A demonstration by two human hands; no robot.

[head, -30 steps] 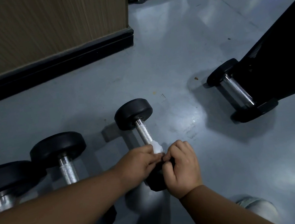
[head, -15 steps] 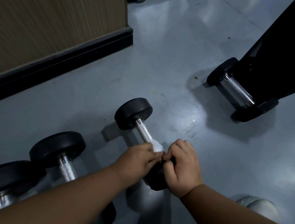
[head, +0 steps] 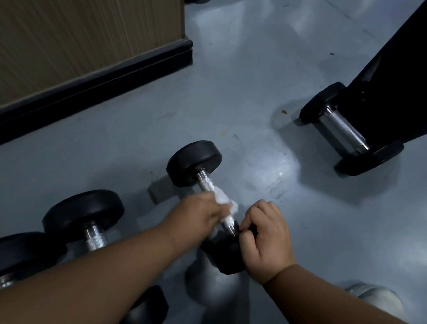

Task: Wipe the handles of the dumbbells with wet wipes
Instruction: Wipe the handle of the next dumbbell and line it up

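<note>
Forearms fill the near edge of the head view, and a pale shoe is seen on the grey floor at the lower right. Just beyond, the right hand is curled over the near black head of the middle dumbbell, steadying it. The left hand is clenched around a white wet wipe, which is pressed against the knurled steel handle about midway along (the hand is blurred, so the exact finger positions cannot be told).

Slipping is judged the main risk: a round head on a smooth floor could roll if the right-hand hold is loosened, and the wipe could bunch up and leave the far stretch of handle untouched.

To the left, a second dumbbell lies near, and a third is cut off by the frame edge; little room is left on that side. To the right, open floor is available up to another dumbbell, which lies against a dark slanted frame. Farther off, a black baseboard under a wood-grain panel closes the far left.
</note>
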